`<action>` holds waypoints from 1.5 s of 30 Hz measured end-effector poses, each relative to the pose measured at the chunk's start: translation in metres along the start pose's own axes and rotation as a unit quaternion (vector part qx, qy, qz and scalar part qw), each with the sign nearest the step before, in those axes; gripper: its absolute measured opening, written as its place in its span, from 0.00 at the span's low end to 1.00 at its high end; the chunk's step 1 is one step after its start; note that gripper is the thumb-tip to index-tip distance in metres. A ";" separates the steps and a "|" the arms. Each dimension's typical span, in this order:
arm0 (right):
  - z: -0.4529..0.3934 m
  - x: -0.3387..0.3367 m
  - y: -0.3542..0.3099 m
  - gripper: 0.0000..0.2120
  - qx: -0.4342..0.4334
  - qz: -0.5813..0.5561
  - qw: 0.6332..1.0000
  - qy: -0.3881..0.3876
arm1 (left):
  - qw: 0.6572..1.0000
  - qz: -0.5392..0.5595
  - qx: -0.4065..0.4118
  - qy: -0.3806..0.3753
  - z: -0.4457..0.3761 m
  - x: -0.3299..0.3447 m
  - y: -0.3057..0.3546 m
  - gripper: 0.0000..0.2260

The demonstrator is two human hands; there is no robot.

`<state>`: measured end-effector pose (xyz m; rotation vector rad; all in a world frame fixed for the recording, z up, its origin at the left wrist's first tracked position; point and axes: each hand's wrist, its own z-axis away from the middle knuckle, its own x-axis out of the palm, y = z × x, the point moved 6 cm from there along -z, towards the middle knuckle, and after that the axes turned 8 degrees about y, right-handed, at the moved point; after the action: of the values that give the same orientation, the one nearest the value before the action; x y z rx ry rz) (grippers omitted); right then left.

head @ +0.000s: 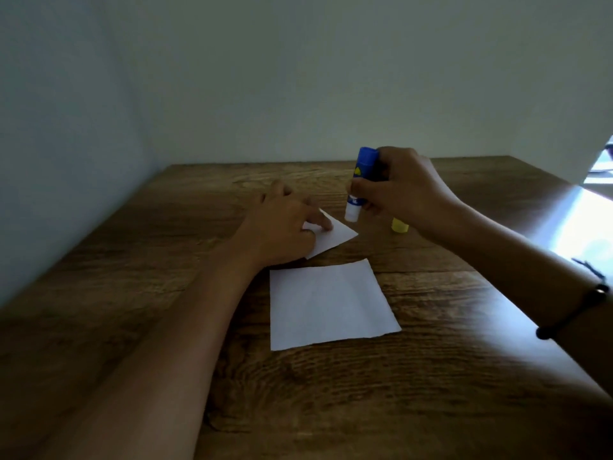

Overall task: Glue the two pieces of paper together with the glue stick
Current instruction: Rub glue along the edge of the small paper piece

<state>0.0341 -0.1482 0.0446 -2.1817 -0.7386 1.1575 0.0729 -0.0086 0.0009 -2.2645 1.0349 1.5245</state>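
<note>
Near the surface's (132, 293) far edge, left hand (282, 224) presses flat on flimsy small paper (335, 237); right hand (404, 190) clamps the light, rigid glue stick (363, 174) mid-barrel, above it. Second paper (331, 303) lies nearer.

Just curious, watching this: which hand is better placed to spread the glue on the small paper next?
The right hand. It already grips the uncapped glue stick, tip down just above the small paper, while the left hand presses that paper flat.

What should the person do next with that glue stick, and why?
Probably lower the glue stick onto the far paper: the right hand holds it uncapped, tip down, just above, while the left hand pins that paper flat.
</note>
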 end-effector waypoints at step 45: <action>-0.025 0.038 0.002 0.14 -0.035 0.090 0.995 -0.028 | 0.999 -0.039 0.000 -0.013 0.001 0.007 0.014 0.20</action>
<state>0.0744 -0.1289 0.0342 -2.3214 -0.6241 1.3063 0.0646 -0.0213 -0.0026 -2.2507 0.9299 1.5179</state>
